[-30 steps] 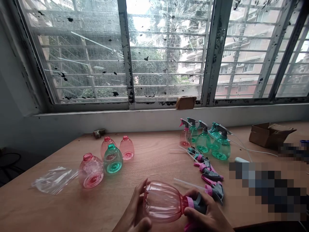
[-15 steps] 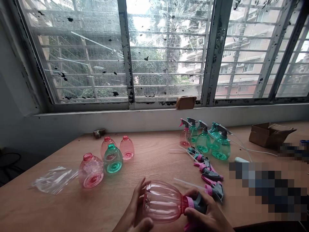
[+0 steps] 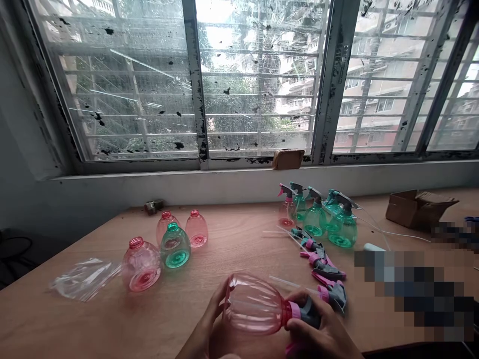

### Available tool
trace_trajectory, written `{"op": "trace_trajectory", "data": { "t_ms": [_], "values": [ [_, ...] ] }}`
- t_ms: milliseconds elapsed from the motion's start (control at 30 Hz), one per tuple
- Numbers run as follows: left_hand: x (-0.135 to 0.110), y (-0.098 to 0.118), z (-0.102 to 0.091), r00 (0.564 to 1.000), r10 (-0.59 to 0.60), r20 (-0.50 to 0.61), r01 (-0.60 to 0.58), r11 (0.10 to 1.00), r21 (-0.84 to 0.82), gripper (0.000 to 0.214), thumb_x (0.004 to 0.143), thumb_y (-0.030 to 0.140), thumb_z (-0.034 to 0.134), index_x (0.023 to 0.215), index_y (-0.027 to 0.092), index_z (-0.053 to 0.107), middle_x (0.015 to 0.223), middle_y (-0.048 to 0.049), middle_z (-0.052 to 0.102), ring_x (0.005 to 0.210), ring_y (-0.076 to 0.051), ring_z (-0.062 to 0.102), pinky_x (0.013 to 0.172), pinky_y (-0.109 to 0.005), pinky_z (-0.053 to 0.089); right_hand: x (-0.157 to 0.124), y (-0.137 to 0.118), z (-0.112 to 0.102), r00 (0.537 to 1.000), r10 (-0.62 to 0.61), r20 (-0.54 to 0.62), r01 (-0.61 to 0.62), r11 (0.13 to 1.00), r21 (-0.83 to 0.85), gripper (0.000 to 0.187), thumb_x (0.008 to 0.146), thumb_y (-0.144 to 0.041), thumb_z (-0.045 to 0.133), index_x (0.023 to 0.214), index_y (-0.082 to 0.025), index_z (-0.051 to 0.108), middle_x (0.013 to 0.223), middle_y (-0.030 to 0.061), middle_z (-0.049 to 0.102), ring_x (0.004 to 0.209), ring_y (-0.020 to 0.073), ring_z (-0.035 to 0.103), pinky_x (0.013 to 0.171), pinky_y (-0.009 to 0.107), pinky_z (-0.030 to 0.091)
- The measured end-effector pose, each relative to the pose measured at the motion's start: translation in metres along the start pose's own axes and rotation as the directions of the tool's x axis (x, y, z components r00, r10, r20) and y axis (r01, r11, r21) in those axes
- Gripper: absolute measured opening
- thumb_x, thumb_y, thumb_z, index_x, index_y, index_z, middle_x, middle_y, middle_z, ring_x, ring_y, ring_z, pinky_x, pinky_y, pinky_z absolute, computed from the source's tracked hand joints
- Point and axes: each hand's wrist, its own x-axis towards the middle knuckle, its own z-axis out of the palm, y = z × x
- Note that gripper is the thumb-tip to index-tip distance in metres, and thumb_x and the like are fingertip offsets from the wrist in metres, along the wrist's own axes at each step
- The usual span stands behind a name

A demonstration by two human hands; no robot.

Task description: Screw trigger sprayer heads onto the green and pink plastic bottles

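Note:
A clear pink spray bottle point(image 3: 256, 304) lies on its side in the air above the front of the table, its base to the left. My left hand point(image 3: 207, 319) holds the base end, with the thumb mostly out of sight. At the neck, my right hand point(image 3: 318, 319) grips the pink collar and grey spray head point(image 3: 309, 313). Just beyond my right hand lie several loose pink-and-grey spray heads point(image 3: 329, 269) with their thin tubes. To the left stand several open bottles without heads, among them a green bottle point(image 3: 175, 247) and a large pink bottle point(image 3: 140, 264).
Bottles with spray heads, such as a green one point(image 3: 342, 229), stand at the back right. A cardboard box point(image 3: 419, 209) is farther right. A crumpled plastic bag point(image 3: 86, 279) lies at the left. A pixelated patch covers the right front. The windowed wall bounds the table's back.
The pink bottle's base end has risen and turned slightly in my left hand, whose thumb has dropped toward the bottom edge. My right hand stays on the neck.

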Motion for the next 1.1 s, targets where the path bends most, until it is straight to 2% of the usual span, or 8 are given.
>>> {"op": "trace_trajectory", "data": {
  "t_ms": [100, 200, 333, 500, 633, 833, 967, 1100],
  "values": [
    [0.004, -0.003, -0.004, 0.999, -0.021, -0.033, 0.02, 0.999, -0.03, 0.091, 0.079, 0.072, 0.07, 0.154, 0.031, 0.039, 0.147, -0.0115, 0.053, 0.135, -0.038, 0.05, 0.113, -0.048, 0.04, -0.001, 0.001, 0.002, 0.999, 0.04, 0.004, -0.041, 0.999, 0.023, 0.051, 0.071, -0.059, 0.091, 0.099, -0.022, 0.069, 0.068, -0.0004, 0.07, 0.059, 0.0251, 0.07, 0.054, 0.03, 0.058],
    [0.008, 0.001, -0.006, 0.997, -0.07, -0.03, 0.069, 0.997, -0.041, 0.071, 0.085, 0.073, 0.064, 0.14, 0.028, 0.055, 0.128, -0.0096, 0.061, 0.116, -0.033, 0.061, 0.099, -0.042, 0.051, -0.002, 0.002, 0.002, 1.0, 0.017, -0.012, -0.017, 1.0, -0.008, 0.049, 0.071, -0.057, 0.091, 0.097, -0.021, 0.071, 0.07, -0.0004, 0.069, 0.058, 0.0227, 0.068, 0.055, 0.028, 0.056],
    [0.006, 0.004, -0.004, 0.994, -0.112, -0.008, 0.111, 0.991, -0.079, 0.07, 0.087, 0.064, 0.069, 0.146, 0.032, 0.048, 0.136, -0.0094, 0.058, 0.127, -0.033, 0.056, 0.108, -0.044, 0.045, -0.001, 0.002, -0.002, 1.0, -0.026, 0.002, 0.026, 1.0, -0.013, 0.043, 0.074, -0.052, 0.091, 0.094, -0.019, 0.072, 0.068, 0.0003, 0.071, 0.06, 0.0209, 0.066, 0.055, 0.025, 0.052],
    [0.001, -0.002, -0.001, 0.998, -0.041, 0.053, 0.046, 0.992, -0.114, 0.072, 0.09, 0.065, 0.064, 0.153, 0.042, 0.038, 0.142, -0.0065, 0.055, 0.138, -0.034, 0.047, 0.113, -0.046, 0.037, -0.001, 0.002, -0.003, 1.0, -0.027, -0.01, 0.027, 0.999, 0.029, 0.047, 0.072, -0.055, 0.091, 0.097, -0.02, 0.072, 0.07, 0.0019, 0.072, 0.062, 0.024, 0.068, 0.056, 0.03, 0.058],
    [0.003, -0.006, -0.002, 0.995, -0.026, 0.094, 0.044, 0.98, -0.193, 0.088, 0.079, 0.074, 0.069, 0.153, 0.039, 0.037, 0.124, -0.0065, 0.06, 0.119, -0.033, 0.059, 0.104, -0.048, 0.043, -0.007, 0.003, 0.003, 0.995, -0.065, -0.072, 0.058, 0.993, -0.098, 0.05, 0.062, -0.06, 0.095, 0.089, -0.022, 0.078, 0.079, 0.0047, 0.073, 0.068, 0.0272, 0.068, 0.059, 0.033, 0.061],
    [-0.001, 0.004, -0.004, 0.996, -0.058, 0.074, 0.064, 0.994, -0.089, 0.09, 0.078, 0.067, 0.076, 0.153, 0.035, 0.037, 0.111, -0.0054, 0.064, 0.083, -0.019, 0.061, 0.073, -0.03, 0.046, -0.013, 0.011, 0.003, 0.975, -0.191, -0.114, 0.158, 0.955, -0.25, 0.049, 0.058, -0.06, 0.096, 0.087, -0.024, 0.082, 0.076, 0.0046, 0.076, 0.071, 0.0285, 0.067, 0.071, 0.035, 0.056],
    [0.0, 0.003, -0.006, 0.998, 0.033, 0.05, -0.028, 0.995, -0.095, 0.078, 0.078, 0.066, 0.077, 0.144, 0.037, 0.049, 0.131, -0.0082, 0.061, 0.092, -0.024, 0.067, 0.074, -0.032, 0.051, -0.01, 0.012, 0.004, 0.997, -0.079, 0.023, 0.08, 0.996, -0.045, 0.052, 0.062, -0.064, 0.091, 0.084, -0.02, 0.075, 0.063, 0.0003, 0.065, 0.055, 0.0186, 0.055, 0.051, 0.026, 0.042],
    [0.0, 0.001, -0.009, 0.996, 0.08, 0.032, -0.077, 0.994, -0.08, 0.074, 0.079, 0.062, 0.079, 0.142, 0.033, 0.053, 0.132, -0.0108, 0.065, 0.093, -0.026, 0.07, 0.085, -0.038, 0.053, -0.012, -0.002, 0.01, 0.988, 0.073, 0.139, -0.092, 0.987, 0.131, 0.056, 0.065, -0.062, 0.091, 0.087, -0.016, 0.069, 0.068, 0.001, 0.066, 0.055, 0.0145, 0.052, 0.053, 0.024, 0.036]
  ]
}}
